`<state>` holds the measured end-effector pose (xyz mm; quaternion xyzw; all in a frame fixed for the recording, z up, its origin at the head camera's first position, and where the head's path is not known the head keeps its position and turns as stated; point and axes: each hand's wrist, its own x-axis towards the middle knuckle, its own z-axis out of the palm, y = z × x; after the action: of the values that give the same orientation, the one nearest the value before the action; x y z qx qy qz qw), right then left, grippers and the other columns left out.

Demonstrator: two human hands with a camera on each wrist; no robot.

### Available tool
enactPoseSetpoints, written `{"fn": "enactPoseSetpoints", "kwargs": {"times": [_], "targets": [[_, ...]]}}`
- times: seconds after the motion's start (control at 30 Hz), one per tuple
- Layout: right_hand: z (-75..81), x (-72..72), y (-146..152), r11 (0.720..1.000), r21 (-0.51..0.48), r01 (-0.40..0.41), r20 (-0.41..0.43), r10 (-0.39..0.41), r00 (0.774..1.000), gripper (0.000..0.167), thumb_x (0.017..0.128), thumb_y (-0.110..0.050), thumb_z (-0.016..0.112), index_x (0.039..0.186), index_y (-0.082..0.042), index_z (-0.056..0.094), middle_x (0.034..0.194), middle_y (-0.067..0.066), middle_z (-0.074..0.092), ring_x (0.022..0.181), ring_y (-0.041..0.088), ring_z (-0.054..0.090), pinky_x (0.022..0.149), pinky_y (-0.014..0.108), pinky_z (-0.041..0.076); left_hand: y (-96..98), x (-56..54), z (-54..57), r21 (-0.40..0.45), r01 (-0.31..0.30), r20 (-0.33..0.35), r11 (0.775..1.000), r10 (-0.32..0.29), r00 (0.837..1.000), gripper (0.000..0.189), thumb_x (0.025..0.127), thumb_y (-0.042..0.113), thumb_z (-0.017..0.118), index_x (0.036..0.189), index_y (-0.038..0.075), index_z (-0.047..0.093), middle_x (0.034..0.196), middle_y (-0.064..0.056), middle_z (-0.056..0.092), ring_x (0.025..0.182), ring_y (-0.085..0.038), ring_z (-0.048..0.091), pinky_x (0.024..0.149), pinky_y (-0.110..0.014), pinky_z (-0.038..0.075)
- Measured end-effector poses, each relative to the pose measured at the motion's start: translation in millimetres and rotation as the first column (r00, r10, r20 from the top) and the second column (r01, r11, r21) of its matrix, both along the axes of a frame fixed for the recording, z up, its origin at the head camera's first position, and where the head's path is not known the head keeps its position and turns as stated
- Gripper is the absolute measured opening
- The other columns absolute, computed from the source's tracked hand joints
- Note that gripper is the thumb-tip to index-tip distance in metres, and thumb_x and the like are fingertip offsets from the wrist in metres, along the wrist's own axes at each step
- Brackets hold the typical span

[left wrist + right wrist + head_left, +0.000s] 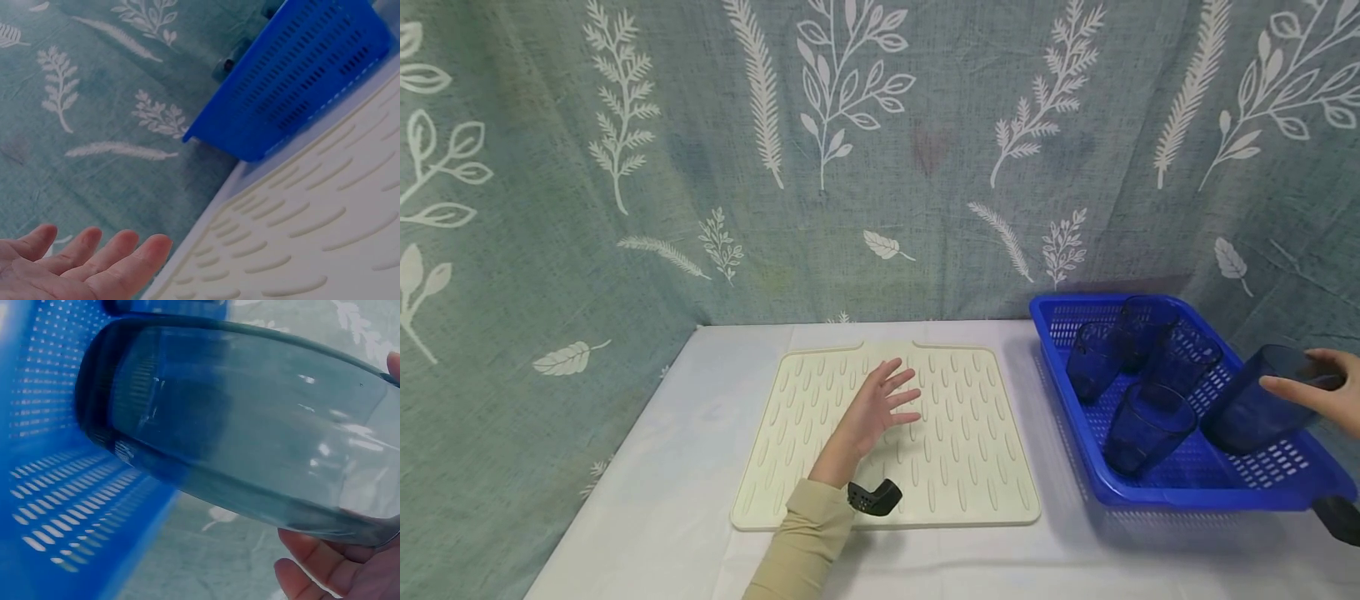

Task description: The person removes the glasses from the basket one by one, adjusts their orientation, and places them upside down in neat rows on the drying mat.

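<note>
My right hand (1333,392) grips a dark bluish drinking glass (1255,404) near its rim, thumb on one side and fingers on the other. The glass leans, its base low in the right part of the blue plastic basket (1210,498). In the right wrist view the glass (250,425) looks see-through, with its thick base towards the perforated basket wall (44,481). My left hand (872,408) holds nothing, its fingers spread above a cream draining mat (977,442). The left wrist view also has that hand (94,269) with fingers extended.
Several more glasses stand in the basket, among them a front one (1150,429) and a back-left one (1093,362). A white cloth (685,467) covers the table. Behind it hangs a green leaf-patterned curtain (925,250).
</note>
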<state>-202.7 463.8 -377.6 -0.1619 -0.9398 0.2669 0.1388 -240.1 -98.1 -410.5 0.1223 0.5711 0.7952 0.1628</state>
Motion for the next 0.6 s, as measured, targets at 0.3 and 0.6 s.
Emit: {"fn": "enactPoseSetpoints", "kwargs": {"times": [0.3, 0.6], "targets": [[25.3, -8.8, -6, 0.997, 0.042, 0.067, -0.144, -0.061, 0.988, 0.093, 0.079, -0.050, 0.063, 0.143, 0.002, 0.021, 0.110, 0.027, 0.044, 0.088, 0.026, 0.047, 0.072, 0.051, 0.042, 3.6, 2.7, 0.2, 0.004, 0.018, 0.012, 1.000, -0.018, 1.000, 0.059, 0.100, 0.040, 0.021, 0.146, 0.007, 0.009, 0.149, -0.021, 0.016, 0.131, -0.044, 0.026, 0.096, -0.053, 0.040], [96.1, 20.6, -81, 1.000, -0.008, -0.007, -0.182, 0.006, 0.983, 0.081, 0.087, -0.040, 0.055, 0.141, 0.009, 0.020, 0.110, 0.023, 0.046, 0.097, 0.030, 0.048, 0.079, 0.046, 0.040, 8.4, 0.1, -4.4, 0.021, 0.016, 0.025, 1.000, -0.016, 1.000, 0.056, 0.100, 0.040, 0.024, 0.145, 0.009, 0.015, 0.149, -0.020, 0.019, 0.131, -0.043, 0.028, 0.096, -0.053, 0.040]]}}
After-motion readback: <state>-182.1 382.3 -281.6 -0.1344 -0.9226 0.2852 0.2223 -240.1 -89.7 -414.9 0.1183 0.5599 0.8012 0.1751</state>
